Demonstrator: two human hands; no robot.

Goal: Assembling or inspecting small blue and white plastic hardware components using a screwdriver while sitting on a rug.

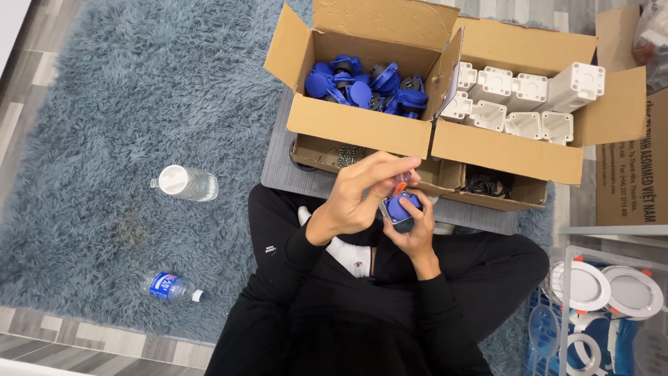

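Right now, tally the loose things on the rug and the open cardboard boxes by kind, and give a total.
Plastic bottles: 2, one with a white cap and one with a blue label
Open cardboard boxes: 2, one of blue parts and one of white parts
Total: 4
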